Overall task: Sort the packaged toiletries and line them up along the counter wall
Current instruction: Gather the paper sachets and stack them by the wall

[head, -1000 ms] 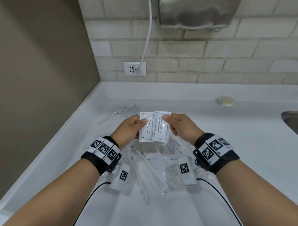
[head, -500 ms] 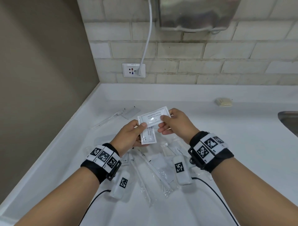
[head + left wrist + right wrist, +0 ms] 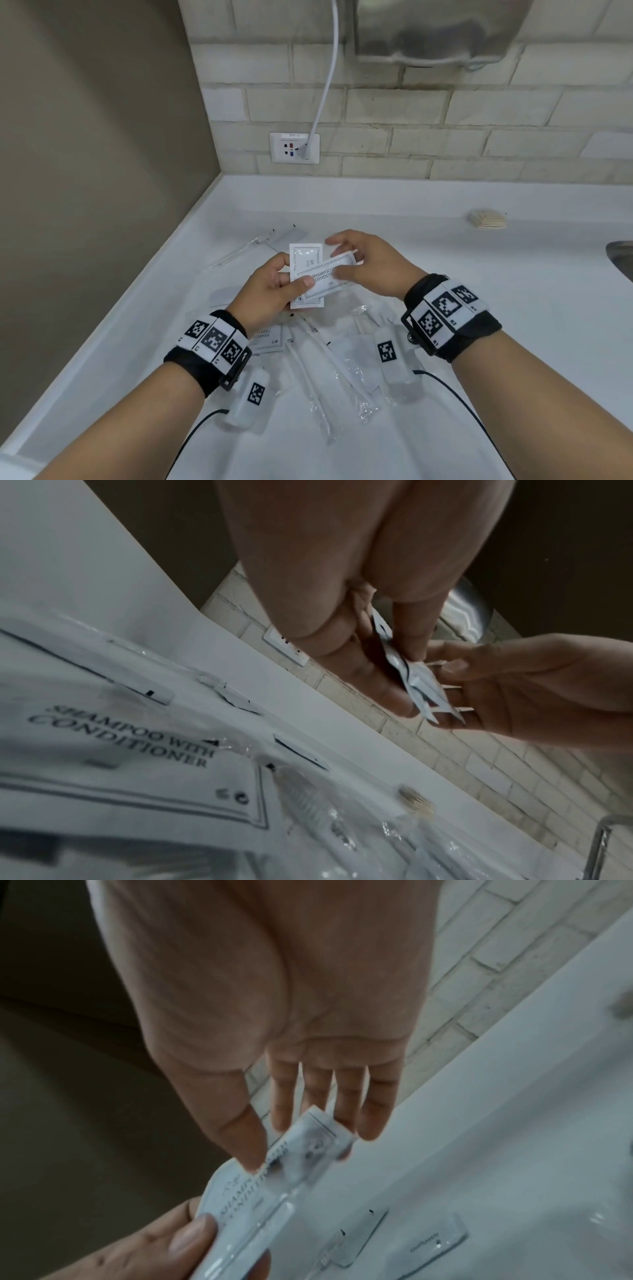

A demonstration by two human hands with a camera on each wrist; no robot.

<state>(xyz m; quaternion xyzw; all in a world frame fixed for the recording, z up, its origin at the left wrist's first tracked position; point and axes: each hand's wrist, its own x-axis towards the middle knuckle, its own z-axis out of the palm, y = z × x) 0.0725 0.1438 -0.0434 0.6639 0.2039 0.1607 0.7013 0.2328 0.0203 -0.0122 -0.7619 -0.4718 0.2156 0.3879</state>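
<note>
Two white "shampoo with conditioner" sachets are stacked above the counter. The upright sachet [image 3: 303,255] lies behind the crosswise sachet [image 3: 325,279]. My left hand [image 3: 270,291] pinches both, its thumb on top of them. My right hand [image 3: 366,263] hovers over the crosswise sachet's right end. In the right wrist view its fingers [image 3: 315,1096] are straight and only the thumb tip touches the sachet [image 3: 274,1175]. From the left wrist view the stacked sachets [image 3: 414,680] show edge-on. A third sachet [image 3: 267,337] lies on the counter under my left wrist.
Wrapped toothbrushes [image 3: 329,370] and small clear packets lie heaped on the white counter [image 3: 513,325] below my hands. A toothbrush [image 3: 239,250] and a flat packet [image 3: 291,236] lie nearer the left wall. A beige block [image 3: 486,219] sits by the back wall, and a sink edge [image 3: 620,257] shows at the right.
Each hand held one sachet side by side. The right hand laid its sachet crosswise over the left one. My left thumb now clamps both and my right fingers have straightened.
</note>
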